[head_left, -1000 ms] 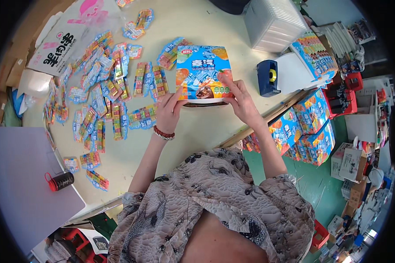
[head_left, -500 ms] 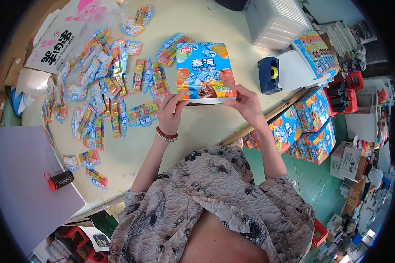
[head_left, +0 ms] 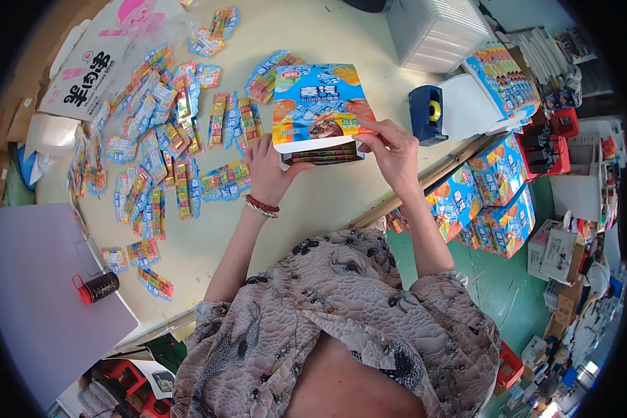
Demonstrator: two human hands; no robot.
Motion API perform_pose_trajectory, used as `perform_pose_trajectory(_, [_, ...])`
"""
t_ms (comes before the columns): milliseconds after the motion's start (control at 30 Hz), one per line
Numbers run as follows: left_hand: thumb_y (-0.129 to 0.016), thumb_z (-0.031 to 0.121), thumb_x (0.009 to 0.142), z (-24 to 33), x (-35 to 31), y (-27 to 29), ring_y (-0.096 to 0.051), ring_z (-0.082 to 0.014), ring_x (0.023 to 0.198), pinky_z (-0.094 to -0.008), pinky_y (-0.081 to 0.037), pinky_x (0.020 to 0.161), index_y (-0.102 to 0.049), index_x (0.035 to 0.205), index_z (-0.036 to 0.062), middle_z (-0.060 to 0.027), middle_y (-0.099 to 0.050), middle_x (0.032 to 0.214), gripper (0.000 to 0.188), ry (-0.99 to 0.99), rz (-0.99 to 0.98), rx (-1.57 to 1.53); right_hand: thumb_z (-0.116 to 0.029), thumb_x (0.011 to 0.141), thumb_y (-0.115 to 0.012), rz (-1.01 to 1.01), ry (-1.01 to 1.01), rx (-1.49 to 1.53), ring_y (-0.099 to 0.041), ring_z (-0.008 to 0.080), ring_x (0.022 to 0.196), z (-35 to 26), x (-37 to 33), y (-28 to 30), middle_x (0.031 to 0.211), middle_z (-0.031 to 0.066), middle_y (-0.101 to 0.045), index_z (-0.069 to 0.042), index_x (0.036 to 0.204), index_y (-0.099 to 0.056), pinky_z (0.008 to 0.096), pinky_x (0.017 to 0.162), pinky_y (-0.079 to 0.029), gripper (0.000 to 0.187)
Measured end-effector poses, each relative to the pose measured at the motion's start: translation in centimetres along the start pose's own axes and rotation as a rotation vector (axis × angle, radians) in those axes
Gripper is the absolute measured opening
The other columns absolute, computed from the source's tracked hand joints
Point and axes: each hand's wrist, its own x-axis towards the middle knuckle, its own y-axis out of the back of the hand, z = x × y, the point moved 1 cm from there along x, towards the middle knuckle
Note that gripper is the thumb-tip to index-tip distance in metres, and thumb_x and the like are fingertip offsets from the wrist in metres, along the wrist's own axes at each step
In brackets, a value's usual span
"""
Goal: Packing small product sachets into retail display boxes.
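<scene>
A blue display box with orange fruit pictures stands on the table before me. Its printed lid is tilted up at the near edge, and rows of packed candy packs show in the gap beneath. My right hand pinches the lid's near right corner between thumb and fingers. Against the box's left side rests my left hand, its thumb reaching across the near lower corner; some of its fingers are hidden by the box.
Loose candy packs lie heaped on the left. A tape dispenser and stacked clear plastic trays stand to the right. Filled boxes are piled beyond the table's wooden edge. A black bottle lies at lower left.
The lid's near edge has lifted, uncovering the packs inside. My left hand has moved down from the lid's front edge to the box's left side; my right hand stays on the lid corner.
</scene>
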Motion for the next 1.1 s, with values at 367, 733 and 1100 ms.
perform_pose_trajectory(367, [-0.074,0.064,0.055,-1.1,4.2,1.0,-0.046,-0.0268,0.108,-0.0414,-0.032,0.092,-0.057,0.119,0.0126,-0.0097,-0.058,0.112,0.084,-0.011,-0.323,-0.11,-0.001,0.083,-0.066,-0.134,-0.187,0.175,-0.059,0.0081,0.061,1.1,0.0,0.6,0.076,0.0053,-0.064,0.0,0.104,-0.067,0.0215,0.057,-0.048,0.021])
perform_pose_trajectory(733, [-0.068,0.055,0.071,-1.5,2.9,-0.7,-0.044,-0.0298,0.105,-0.0456,-0.031,0.096,-0.059,0.115,0.0086,-0.0116,-0.054,0.119,0.065,-0.077,-0.152,-0.072,-0.001,0.082,-0.067,-0.176,-0.128,0.132,-0.06,0.0081,0.064,2.7,-0.4,0.9,0.081,0.0051,-0.065,0.001,0.102,-0.066,0.0217,0.058,-0.05,0.02])
perform_pose_trajectory(1100, [-0.078,0.018,0.065,0.2,1.2,-2.4,-0.046,-0.0299,0.101,-0.0404,-0.04,0.09,-0.05,0.119,0.0028,-0.0148,-0.045,0.109,0.063,0.196,0.121,-0.168,0.005,0.074,-0.069,-0.025,0.339,-0.349,-0.06,0.0216,0.063,4.6,-1.9,-0.3,0.078,0.0086,-0.06,-0.008,0.101,-0.068,0.0291,0.056,-0.048,0.03])
